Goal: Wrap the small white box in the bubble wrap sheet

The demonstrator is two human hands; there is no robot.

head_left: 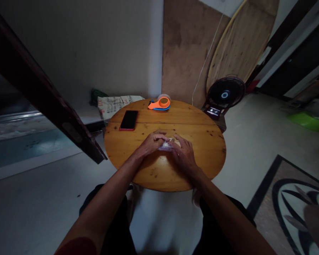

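Observation:
On the round wooden table (154, 170), a small clear plastic packet (165, 146) lies between my two hands. My left hand (152, 142) holds the packet's left side with curled fingers. My right hand (184, 150) is on its right side, thumb and fingers bent around it. What the packet contains is too small and blurred to tell. Beyond the hands, near the table's far edge, stands an orange and blue tape dispenser (161, 103) with a roll of clear tape. A phone with a dark screen and red edge (129, 120) lies to the left.
A printed sack (110, 106) sits behind the table's far left edge. A dark fan (224, 94) stands past the far right edge. A dark slanted post (69, 129) rises at the left. Wooden boards (186, 53) lean on the wall.

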